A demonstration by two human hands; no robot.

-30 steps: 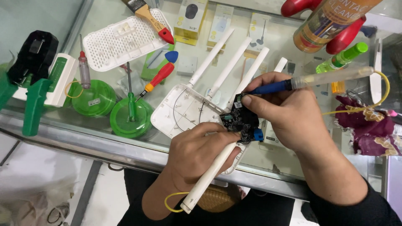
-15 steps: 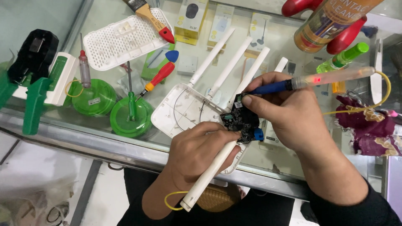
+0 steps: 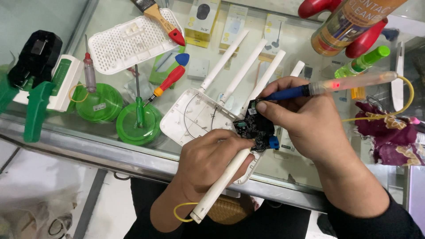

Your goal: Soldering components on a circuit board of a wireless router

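- Head view: left hand (image 3: 208, 161) pinches the small black circuit board (image 3: 254, 126) at its near edge; light, stiff, fragile, so edges are safest.
- Right hand (image 3: 305, 119) grips the blue-handled tool (image 3: 327, 87), tip on the board.

My two hands (image 3: 212, 159); one circuit board (image 3: 254, 126); four white antennas (image 3: 241, 73); two green reels (image 3: 139, 124); one brush (image 3: 157, 15).

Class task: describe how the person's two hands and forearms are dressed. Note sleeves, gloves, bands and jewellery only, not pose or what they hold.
Both hands are bare, with no gloves and no rings visible. The left hand has a thin yellow band looped at its wrist, and the forearm is uncovered. The right hand has a bare forearm ending in a dark, pushed-up sleeve.
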